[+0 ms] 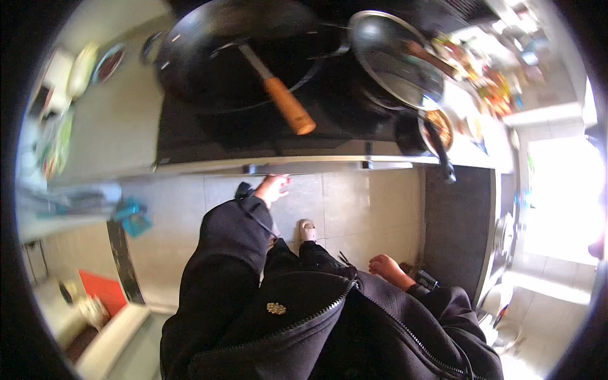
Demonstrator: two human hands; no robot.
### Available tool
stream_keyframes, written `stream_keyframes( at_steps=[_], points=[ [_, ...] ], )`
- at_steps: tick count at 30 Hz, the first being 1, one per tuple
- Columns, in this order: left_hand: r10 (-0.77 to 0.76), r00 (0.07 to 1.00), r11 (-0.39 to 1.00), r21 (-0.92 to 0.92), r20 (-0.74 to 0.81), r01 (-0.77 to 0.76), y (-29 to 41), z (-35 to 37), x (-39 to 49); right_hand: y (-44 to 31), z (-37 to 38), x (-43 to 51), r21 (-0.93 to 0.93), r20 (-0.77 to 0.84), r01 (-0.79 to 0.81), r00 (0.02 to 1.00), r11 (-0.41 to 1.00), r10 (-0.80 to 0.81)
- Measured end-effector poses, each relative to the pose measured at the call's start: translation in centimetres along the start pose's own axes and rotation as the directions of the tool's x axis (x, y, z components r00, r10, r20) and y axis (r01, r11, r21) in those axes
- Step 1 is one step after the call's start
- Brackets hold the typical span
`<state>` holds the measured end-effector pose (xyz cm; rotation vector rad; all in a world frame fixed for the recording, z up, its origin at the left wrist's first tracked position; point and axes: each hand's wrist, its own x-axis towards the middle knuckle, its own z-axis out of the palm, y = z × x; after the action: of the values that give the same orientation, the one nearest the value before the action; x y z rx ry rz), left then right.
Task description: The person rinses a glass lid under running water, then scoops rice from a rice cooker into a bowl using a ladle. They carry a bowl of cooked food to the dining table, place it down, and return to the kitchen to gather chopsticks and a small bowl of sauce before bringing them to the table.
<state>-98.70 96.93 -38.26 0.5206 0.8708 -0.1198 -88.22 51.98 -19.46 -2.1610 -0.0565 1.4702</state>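
My left hand [272,188] is just below the hob's front edge, close to a long metal handle [327,167]; its fingers look apart with nothing seen in them, and whether it touches the handle is unclear. Low at my right side hangs my right hand [387,270], empty, its fingers loosely bent. A large dark wok [190,80] stands on the black glass hob [332,142]. Across its rim lies a utensil with a wooden handle [289,107], its head hard to make out. Right of it a pan bears a glass lid [394,61].
A small pan of food [439,126] with a black handle sits at the hob's right. Blurred packages [494,90] crowd the counter beyond. A dish [108,63] and a pale long vegetable [83,71] lie on the left counter. A teal thing [135,218] hangs at left.
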Motion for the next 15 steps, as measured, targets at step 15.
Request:
stream_keyframes(
  at_steps=[15],
  points=[
    [0.047, 0.98, 0.954, 0.298, -0.195, 0.014, -7.6, 15.2, -4.3, 16.7, -10.3, 0.3, 0.036, -0.11, 0.23, 0.968, 0.972, -0.225]
  ],
)
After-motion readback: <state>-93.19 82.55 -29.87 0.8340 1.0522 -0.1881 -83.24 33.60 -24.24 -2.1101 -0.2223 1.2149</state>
